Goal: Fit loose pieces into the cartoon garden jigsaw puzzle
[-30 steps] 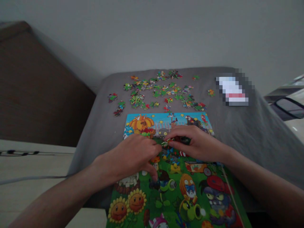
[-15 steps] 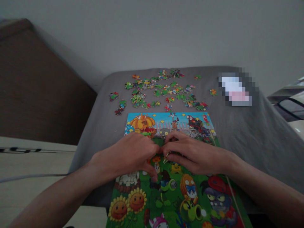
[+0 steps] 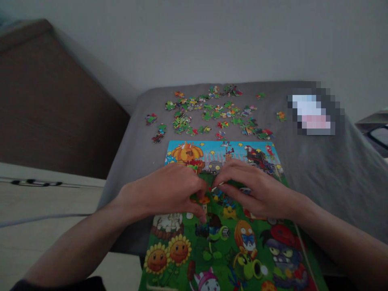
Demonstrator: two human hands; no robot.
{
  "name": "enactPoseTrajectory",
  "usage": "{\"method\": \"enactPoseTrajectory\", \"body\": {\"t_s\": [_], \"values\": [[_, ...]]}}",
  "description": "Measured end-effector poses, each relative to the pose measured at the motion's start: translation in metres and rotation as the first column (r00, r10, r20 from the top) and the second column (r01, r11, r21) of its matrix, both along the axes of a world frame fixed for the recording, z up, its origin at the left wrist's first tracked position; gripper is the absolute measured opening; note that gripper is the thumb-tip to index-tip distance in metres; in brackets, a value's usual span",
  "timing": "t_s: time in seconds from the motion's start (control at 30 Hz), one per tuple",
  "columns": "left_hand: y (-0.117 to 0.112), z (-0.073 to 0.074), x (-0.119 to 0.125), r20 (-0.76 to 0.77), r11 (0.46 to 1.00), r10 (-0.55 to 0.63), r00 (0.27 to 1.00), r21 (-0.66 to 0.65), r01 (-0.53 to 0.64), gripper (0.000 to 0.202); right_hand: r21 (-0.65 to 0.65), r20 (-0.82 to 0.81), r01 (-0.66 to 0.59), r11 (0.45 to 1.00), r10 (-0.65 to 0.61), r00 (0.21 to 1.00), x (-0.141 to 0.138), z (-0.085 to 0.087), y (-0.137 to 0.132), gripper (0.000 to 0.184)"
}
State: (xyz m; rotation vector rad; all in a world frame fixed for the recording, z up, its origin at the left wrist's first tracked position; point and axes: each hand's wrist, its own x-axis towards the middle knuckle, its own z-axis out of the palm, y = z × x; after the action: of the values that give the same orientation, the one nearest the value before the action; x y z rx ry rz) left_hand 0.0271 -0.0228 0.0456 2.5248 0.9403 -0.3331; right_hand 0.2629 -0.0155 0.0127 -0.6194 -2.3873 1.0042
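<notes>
"Where is the small flat puzzle piece with the pale cut edge (image 3: 217,187)?"

"At the fingertips of the right hand (image 3: 254,189), between thumb and fingers, over the middle of the colourful rectangular cartoon jigsaw with its green ground and blue sky strip (image 3: 222,260)."

"So that grip is closed?"

"It's a light pinch on the piece, yes. The left hand (image 3: 168,188) has its thumb and forefinger spread, with nothing visible between them; its thumb points down at the jigsaw, though I can't tell how firmly it touches."

"How does the piece lie?"

"Nearly edge-on to us. The pale edge slopes from lower left up to the right, back towards the right fingers. I can't make out its true long axis."

"Which hand is nearer?"

"The right, since it holds it. The left fingers are just beside it, on its left."

"And the loose multicoloured cardboard pieces (image 3: 182,122)?"

"Beyond the jigsaw's far edge, scattered on the grey cloth cover (image 3: 306,178)."
</notes>
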Motion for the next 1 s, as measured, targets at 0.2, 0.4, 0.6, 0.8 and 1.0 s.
{"method": "enactPoseTrajectory", "body": {"t_s": [0.2,0.4,0.6,0.8,1.0], "values": [[-0.019,0.004,0.007,-0.019,0.992,-0.065,0.998,0.106,0.067,0.036,0.037,-0.06,0.043,0.998,-0.041,0.997,0.0,-0.001,0.003,0.013],[-0.017,0.005,0.011,-0.023,0.998,-0.038,0.999,0.043,0.039,0.025,0.035,-0.025,0.038,0.999,-0.037,0.999,0.0,-0.001,0.002,0.014],[-0.01,0.0,0.005,0.025,0.998,-0.019,1.0,-0.051,0.02,0.015,0.055,-0.023,0.044,0.998,-0.043,0.999,0.0,-0.002,0.002,0.014],[-0.014,0.002,0.006,0.009,0.999,0.014,1.0,0.029,-0.015,0.031,0.065,-0.06,0.058,0.996,-0.054,0.997,0.001,-0.001,0.003,0.014],[-0.026,-0.001,0.007,-0.032,0.999,0.027,0.999,0.043,-0.026,0.018,0.089,-0.068,0.075,0.993,-0.069,0.995,0.002,0.0,0.005,0.013]]}}
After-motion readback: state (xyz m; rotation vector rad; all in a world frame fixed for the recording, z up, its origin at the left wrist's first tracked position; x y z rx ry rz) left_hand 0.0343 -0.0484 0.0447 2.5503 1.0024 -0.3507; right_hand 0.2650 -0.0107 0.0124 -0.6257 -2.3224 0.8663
